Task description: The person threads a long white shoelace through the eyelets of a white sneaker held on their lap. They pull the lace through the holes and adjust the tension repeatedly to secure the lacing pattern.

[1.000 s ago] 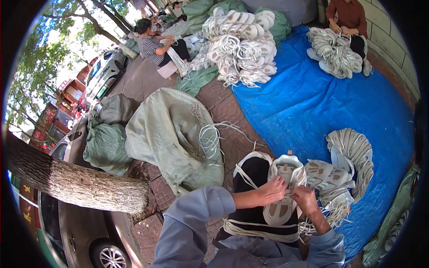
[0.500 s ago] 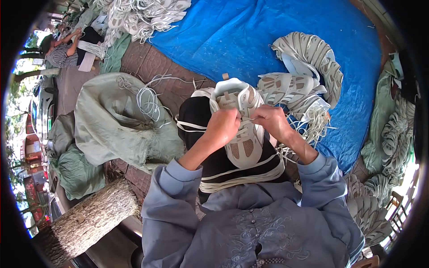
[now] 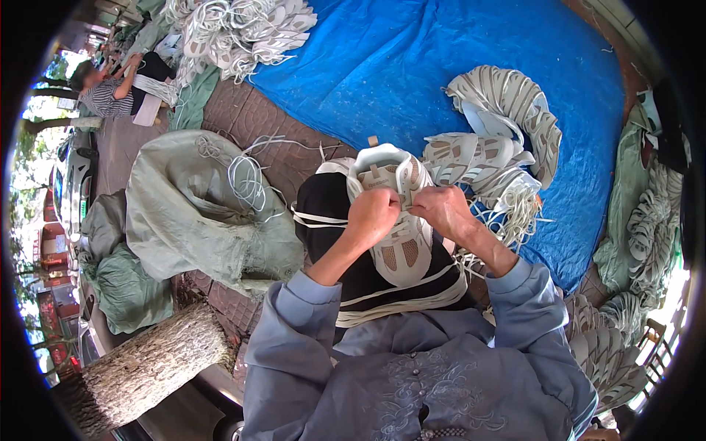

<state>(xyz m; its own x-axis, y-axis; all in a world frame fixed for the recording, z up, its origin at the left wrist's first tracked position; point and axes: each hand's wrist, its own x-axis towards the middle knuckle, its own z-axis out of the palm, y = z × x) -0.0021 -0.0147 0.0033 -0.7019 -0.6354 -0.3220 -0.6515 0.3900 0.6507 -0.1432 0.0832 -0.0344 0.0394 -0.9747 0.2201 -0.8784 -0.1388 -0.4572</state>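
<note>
A white and tan sneaker upper rests across my dark-covered lap, its toe toward me and its heel tab at the far end. Over its left row of eyelets, my left hand is closed in a pinch. My right hand pinches at the right row, close to the left. The white shoelace crosses the upper below my fingers; the bit between the fingertips is mostly hidden. Loose cream laces lie in a band over my lap, nearer my body than the toe.
On the blue tarp, a curved row of nested uppers lies beyond my right hand. A pale sack with loose laces stands left, by a tree trunk. More uppers are heaped far left, near another person.
Both fists have come slightly closer together over the lacing, the right one turning inward. The upper sits a little lower in the picture, as does much of the scene.
</note>
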